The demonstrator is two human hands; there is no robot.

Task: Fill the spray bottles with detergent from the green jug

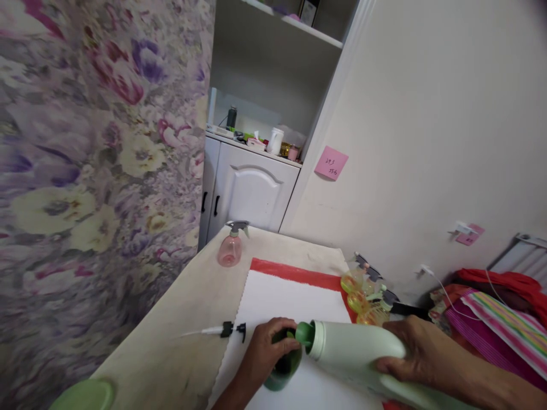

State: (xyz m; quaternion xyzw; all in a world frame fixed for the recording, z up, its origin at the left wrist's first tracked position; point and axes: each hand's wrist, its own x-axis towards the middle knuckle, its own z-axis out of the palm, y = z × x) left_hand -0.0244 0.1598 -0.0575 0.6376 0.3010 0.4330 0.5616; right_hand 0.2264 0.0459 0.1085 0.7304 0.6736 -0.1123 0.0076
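Observation:
My left hand (pixel 270 343) is wrapped round the upper part of a dark green bottle (pixel 281 377), which stands over the white sheet. In my right hand (pixel 412 348) is a large pale green jug (pixel 356 347) with a handle, tipped on its side. The jug's mouth points left, and its green spout (pixel 303 333) sits close to the fingers of my left hand, by the top of the bottle. Whether liquid is flowing cannot be made out. A black pump head (pixel 227 329) with a clear tube lies left of the bottle.
A pink spray bottle (pixel 229 251) stands at the table's far left. Several yellowish spray bottles (pixel 351 282) cluster at the right edge. A white sheet (pixel 290 296) with a red border (pixel 299 275) covers part of the table. A light green cap (pixel 85 396) is at lower left.

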